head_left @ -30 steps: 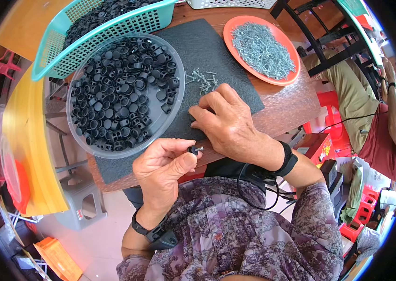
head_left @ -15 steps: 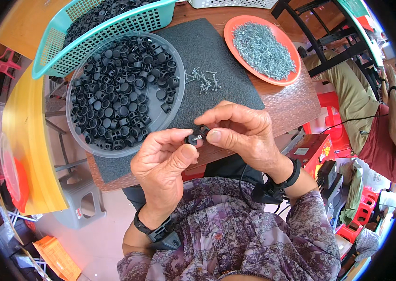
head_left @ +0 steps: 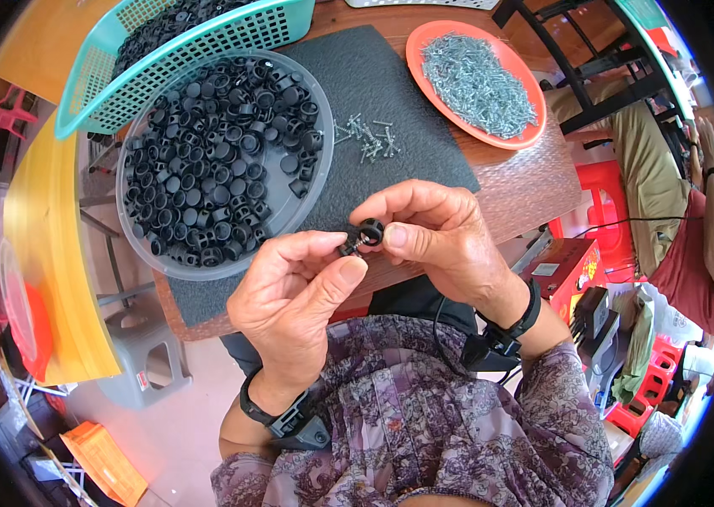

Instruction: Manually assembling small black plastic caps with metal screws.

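Left hand (head_left: 294,291): thumb and fingers pinched on a small black cap (head_left: 347,246), near edge of the table. Right hand (head_left: 433,232): fingertips closed on a black ring cap (head_left: 370,231), touching the first piece. Beneath: dark mat (head_left: 391,118). Farther left: clear round tray (head_left: 289,211) of black caps. Centre: loose screws (head_left: 367,139). Far left: teal basket (head_left: 205,51). Far right: orange plate (head_left: 425,42) of screws.

Caps in bowl (head_left: 150,253) on mat (head_left: 408,127), loose screws (head_left: 365,139) right of it, screw plate (head_left: 425,63) farther right.
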Demonstrator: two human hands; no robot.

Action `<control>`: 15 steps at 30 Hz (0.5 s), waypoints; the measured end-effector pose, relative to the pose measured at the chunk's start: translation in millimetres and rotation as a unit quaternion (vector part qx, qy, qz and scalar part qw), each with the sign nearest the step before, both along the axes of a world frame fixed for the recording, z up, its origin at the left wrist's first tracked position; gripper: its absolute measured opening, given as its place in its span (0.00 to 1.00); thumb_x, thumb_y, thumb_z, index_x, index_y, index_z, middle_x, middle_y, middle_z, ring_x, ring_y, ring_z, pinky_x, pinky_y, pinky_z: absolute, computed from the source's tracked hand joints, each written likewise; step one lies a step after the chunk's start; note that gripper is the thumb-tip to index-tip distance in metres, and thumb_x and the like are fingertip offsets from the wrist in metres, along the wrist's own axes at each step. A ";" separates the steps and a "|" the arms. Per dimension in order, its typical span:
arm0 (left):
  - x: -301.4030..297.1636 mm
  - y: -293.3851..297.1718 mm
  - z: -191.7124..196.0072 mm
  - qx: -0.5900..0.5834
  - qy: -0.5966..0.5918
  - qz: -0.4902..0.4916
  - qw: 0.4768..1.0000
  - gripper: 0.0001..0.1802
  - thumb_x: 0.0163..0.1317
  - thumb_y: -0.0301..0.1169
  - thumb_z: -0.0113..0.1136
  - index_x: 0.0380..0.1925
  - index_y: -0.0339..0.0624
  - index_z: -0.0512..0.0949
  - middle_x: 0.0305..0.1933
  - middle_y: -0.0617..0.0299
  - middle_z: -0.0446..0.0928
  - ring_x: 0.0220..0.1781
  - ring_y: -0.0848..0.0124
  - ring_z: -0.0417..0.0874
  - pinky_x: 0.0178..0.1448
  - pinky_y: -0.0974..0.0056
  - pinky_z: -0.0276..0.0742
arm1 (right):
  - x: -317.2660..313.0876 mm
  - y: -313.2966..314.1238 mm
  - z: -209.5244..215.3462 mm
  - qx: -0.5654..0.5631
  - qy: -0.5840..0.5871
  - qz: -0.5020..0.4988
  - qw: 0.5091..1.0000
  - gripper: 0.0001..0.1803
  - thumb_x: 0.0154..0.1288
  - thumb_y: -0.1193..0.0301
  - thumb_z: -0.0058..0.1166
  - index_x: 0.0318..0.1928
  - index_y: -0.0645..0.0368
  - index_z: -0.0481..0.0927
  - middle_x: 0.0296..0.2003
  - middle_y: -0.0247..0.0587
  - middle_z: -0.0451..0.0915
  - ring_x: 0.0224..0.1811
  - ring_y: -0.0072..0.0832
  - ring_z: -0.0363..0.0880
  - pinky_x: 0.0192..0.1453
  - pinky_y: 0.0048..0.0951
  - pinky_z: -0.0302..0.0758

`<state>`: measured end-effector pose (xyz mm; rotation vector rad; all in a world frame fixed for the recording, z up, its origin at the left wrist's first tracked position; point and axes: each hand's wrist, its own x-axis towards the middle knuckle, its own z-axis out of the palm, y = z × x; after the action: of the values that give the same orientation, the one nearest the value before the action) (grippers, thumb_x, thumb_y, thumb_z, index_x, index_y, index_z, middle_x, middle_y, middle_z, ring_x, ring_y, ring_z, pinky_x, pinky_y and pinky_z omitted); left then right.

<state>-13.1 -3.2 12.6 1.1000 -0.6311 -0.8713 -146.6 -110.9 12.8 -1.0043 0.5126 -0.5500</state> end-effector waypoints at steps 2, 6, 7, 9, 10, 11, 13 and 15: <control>-1.7 -0.9 0.7 -0.001 -0.001 0.000 1.000 0.13 0.53 0.16 0.64 0.39 0.30 0.76 0.37 0.58 0.79 0.36 0.77 0.79 0.43 0.74 0.76 | 0.2 1.4 1.6 0.014 0.009 0.001 1.000 0.10 0.63 0.79 0.53 0.46 0.65 0.79 0.37 0.34 0.81 0.39 0.17 0.78 0.46 0.20 0.76; -3.3 -2.7 -0.8 -0.017 -0.018 0.013 1.000 0.13 0.53 0.16 0.64 0.39 0.30 0.76 0.36 0.58 0.78 0.36 0.77 0.79 0.42 0.74 0.76 | 1.9 1.9 -2.7 0.001 0.012 0.002 1.000 0.11 0.63 0.79 0.53 0.46 0.64 0.79 0.37 0.33 0.81 0.39 0.16 0.77 0.46 0.20 0.76; -3.8 -2.9 -0.9 -0.015 -0.025 0.017 0.999 0.13 0.53 0.16 0.64 0.39 0.30 0.76 0.36 0.58 0.79 0.35 0.78 0.79 0.41 0.74 0.77 | 2.1 2.8 -2.0 -0.003 0.013 -0.001 1.000 0.11 0.62 0.77 0.55 0.46 0.66 0.78 0.37 0.35 0.81 0.38 0.16 0.78 0.45 0.19 0.75; -4.2 -2.6 0.8 -0.009 -0.024 0.015 1.000 0.12 0.54 0.16 0.65 0.39 0.30 0.76 0.35 0.58 0.79 0.34 0.78 0.79 0.39 0.74 0.77 | 1.5 2.8 -1.5 -0.007 0.015 -0.005 1.000 0.13 0.62 0.76 0.57 0.46 0.67 0.78 0.37 0.36 0.81 0.37 0.16 0.78 0.43 0.18 0.75; -4.2 -2.4 1.3 -0.003 -0.024 0.012 1.000 0.12 0.54 0.17 0.65 0.39 0.30 0.76 0.34 0.59 0.79 0.33 0.78 0.79 0.37 0.75 0.77 | 0.4 2.0 -1.8 -0.021 0.023 0.001 1.000 0.11 0.62 0.77 0.56 0.46 0.65 0.79 0.38 0.34 0.81 0.38 0.16 0.77 0.45 0.19 0.75; -4.2 -2.3 1.1 -0.002 -0.024 0.013 1.000 0.12 0.54 0.17 0.65 0.39 0.30 0.76 0.34 0.59 0.79 0.33 0.78 0.79 0.37 0.75 0.77 | -0.1 1.6 -1.9 -0.036 0.030 0.006 0.999 0.11 0.62 0.79 0.55 0.45 0.64 0.79 0.38 0.32 0.80 0.40 0.16 0.76 0.47 0.20 0.75; -4.5 -2.9 0.2 -0.007 -0.038 0.021 0.999 0.12 0.54 0.17 0.65 0.38 0.31 0.76 0.33 0.59 0.79 0.31 0.79 0.78 0.34 0.75 0.77 | 0.6 2.0 -0.4 -0.028 0.027 0.008 0.999 0.11 0.62 0.79 0.55 0.45 0.64 0.79 0.38 0.32 0.80 0.40 0.16 0.76 0.47 0.20 0.75; -5.0 -4.0 -1.3 -0.007 -0.050 0.028 0.998 0.12 0.53 0.17 0.65 0.38 0.31 0.76 0.33 0.60 0.79 0.31 0.80 0.78 0.34 0.76 0.77 | 1.1 2.2 -0.4 -0.020 0.025 0.009 0.999 0.11 0.61 0.79 0.55 0.45 0.64 0.80 0.38 0.32 0.80 0.41 0.16 0.76 0.47 0.20 0.75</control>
<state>-18.1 -7.1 11.4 1.1491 -0.6840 -0.7669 -145.5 -108.7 12.4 -1.0629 0.5383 -0.5208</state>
